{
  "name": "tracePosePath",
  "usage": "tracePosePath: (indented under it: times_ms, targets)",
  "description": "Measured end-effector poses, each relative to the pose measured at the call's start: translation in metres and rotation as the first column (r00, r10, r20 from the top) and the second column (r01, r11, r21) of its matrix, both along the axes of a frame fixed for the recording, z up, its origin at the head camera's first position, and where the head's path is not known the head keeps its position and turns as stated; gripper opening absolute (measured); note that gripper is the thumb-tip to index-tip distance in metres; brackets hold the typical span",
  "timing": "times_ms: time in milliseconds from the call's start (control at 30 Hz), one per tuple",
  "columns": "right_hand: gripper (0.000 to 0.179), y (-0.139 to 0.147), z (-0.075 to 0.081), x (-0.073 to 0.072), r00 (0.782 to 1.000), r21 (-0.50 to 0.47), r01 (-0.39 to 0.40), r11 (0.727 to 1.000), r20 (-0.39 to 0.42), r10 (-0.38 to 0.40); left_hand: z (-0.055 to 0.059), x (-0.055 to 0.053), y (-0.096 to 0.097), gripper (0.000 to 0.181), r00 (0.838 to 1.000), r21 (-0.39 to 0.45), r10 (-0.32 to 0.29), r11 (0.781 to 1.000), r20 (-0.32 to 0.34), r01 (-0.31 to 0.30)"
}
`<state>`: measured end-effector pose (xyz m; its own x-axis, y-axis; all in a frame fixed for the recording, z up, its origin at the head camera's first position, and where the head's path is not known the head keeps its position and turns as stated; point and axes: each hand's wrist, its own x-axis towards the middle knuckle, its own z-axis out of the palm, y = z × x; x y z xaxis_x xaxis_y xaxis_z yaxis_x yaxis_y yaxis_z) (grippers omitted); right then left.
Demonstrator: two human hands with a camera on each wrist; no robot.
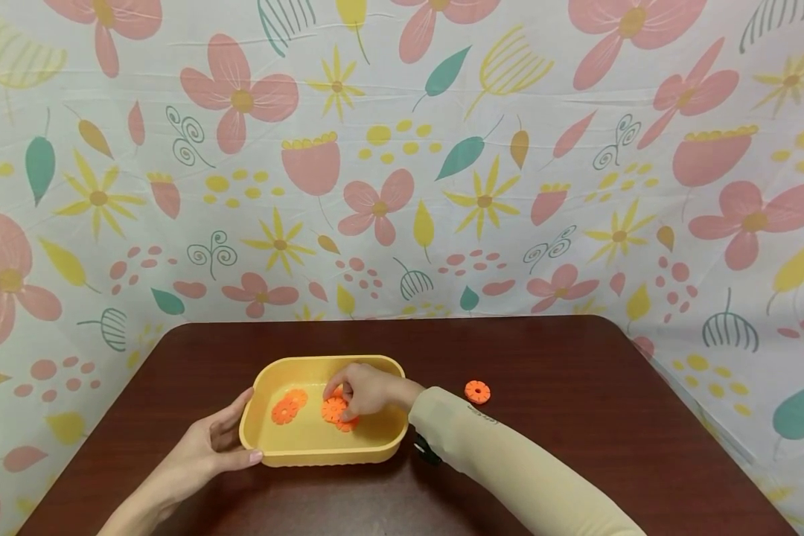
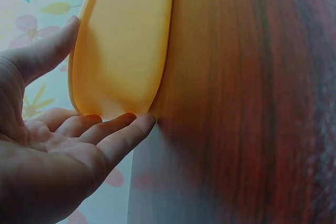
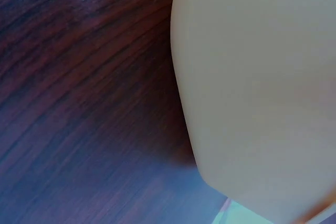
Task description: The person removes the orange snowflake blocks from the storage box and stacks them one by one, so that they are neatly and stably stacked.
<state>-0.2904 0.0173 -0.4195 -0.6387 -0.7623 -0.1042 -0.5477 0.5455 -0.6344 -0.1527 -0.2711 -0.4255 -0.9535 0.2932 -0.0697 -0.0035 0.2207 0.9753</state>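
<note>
A yellow oblong tub [image 1: 308, 452] stands on the dark wooden table. At its left end my left hand [image 1: 204, 447] grips it, thumb at the near corner and fingers along the end. The left wrist view shows those fingertips against the tub's wall [image 2: 121, 51]. My right hand [image 1: 368, 391] reaches inside over the far rim's right half, thumb and index finger pinching an orange notched disc [image 1: 333, 409] above another. Two overlapping orange discs [image 1: 284, 410] lie further left on the tub's floor. A pale smooth surface [image 3: 257, 87] hides my right hand in the right wrist view.
Another orange notched disc [image 1: 478, 392] with a central hole lies on the table [image 1: 563, 372] right of the tub, just beyond my right sleeve [image 1: 502, 447]. A flower-patterned cloth [image 1: 402, 186] hangs behind the table and along its sides.
</note>
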Motion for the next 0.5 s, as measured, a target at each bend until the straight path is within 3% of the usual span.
tracePosePath:
  times_ms: [500]
  targets:
    - [0.032, 0.0008, 0.0012, 0.0024, 1.0, -0.012, -0.003, 1.0, -0.01, 0.002, -0.002, -0.0002, -0.0006, 0.1, 1.0, 0.003, -0.009, 1.0, -0.006, 0.009]
